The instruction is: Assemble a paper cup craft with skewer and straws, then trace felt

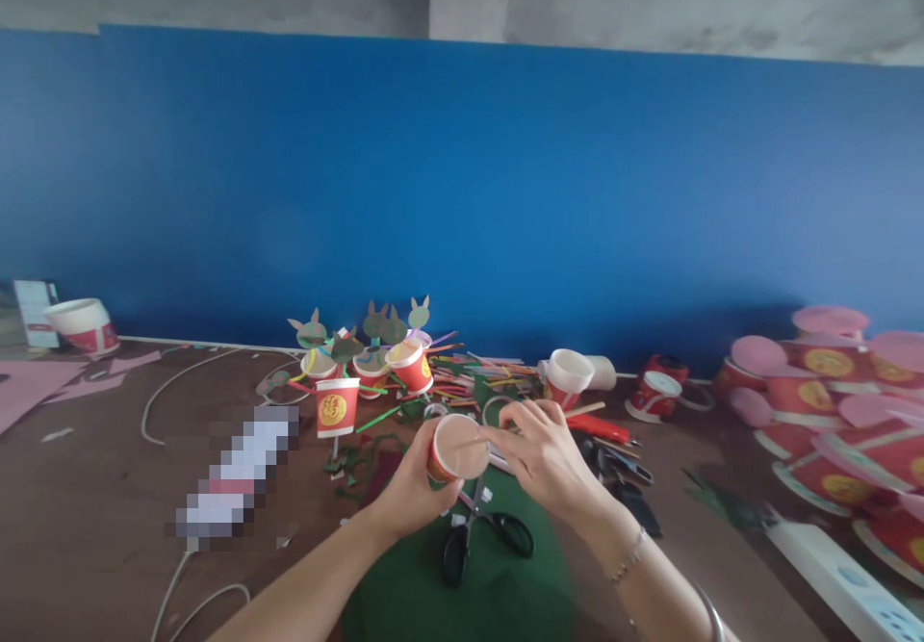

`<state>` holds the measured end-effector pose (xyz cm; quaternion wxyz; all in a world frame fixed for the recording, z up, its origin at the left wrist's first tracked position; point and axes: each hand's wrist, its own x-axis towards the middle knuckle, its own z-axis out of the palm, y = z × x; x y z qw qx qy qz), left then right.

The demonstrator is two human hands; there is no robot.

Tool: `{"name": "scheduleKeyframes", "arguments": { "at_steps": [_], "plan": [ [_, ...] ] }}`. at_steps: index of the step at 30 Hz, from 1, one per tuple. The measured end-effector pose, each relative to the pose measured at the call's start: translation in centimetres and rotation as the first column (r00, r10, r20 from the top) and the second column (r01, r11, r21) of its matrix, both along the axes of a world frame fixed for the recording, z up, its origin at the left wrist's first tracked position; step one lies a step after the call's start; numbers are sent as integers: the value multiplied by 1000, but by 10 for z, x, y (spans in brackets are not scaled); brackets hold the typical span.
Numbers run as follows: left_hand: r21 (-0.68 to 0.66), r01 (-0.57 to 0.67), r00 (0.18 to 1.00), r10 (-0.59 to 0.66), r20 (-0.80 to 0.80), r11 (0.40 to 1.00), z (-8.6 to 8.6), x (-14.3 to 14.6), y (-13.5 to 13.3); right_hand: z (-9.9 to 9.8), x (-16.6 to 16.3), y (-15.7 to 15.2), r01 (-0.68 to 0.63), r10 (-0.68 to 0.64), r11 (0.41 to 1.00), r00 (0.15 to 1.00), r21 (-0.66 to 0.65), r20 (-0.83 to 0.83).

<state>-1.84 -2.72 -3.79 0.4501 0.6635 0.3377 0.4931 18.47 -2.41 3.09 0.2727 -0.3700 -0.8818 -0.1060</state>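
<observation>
Small red paper cup with a pale interior [456,448], tipped on its side with the mouth facing the camera, held above a dark green felt sheet [498,584] at the near edge of the bench. Left hand [410,490] wraps the cup wall from below, grip closed round it. Right hand [543,449]: fingertips pressed together at the cup rim, pinching something thin and pale; what it is cannot be told.

Risk, as judged: the thin wall could crush if the left grip tightens; the pinched piece could slip off the rim, since the cup is unsupported in the air.

Black-handled scissors [482,532] lie open on the felt, just beneath the hands. Behind them, red cups with green paper rabbit shapes [375,358] and scattered coloured strips. Brown bench [108,488], cluttered; white cable at left, white power strip [841,579] at right. Blue wall panel [462,190] behind, grey concrete above.
</observation>
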Motion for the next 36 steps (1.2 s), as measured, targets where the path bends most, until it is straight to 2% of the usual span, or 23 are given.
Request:
{"name": "scheduleKeyframes", "arguments": {
  "at_steps": [7, 13, 19, 24, 30, 36],
  "plan": [
    [-14, 46, 998, -45, 52, 999, -2, 0, -1, 1, -4, -3, -20, 19, 999, 1000, -41, -17],
    [5, 69, 998, -69, 9, 998, 2, 0, -2, 2, -7, -5, -14, 12, 995, 1000, -103, -15],
    [-17, 121, 991, -120, 57, 992, 5, 1, -5, 3, -9, -7, -15, 14, 994, 1000, -108, -14],
    [5, 127, 992, -127, 27, 992, 8, 1, -6, -1, -11, -6, -36, 28, 984, 999, -172, -46],
    [-39, 71, 996, -68, 65, 997, -6, 0, -2, -5, -17, -8, -62, 51, 970, 997, -237, -50],
    [-75, 74, 996, -70, 58, 994, -18, -2, 1, -7, -20, -10, -75, 63, 962, 996, -264, -56]
  ]
}}
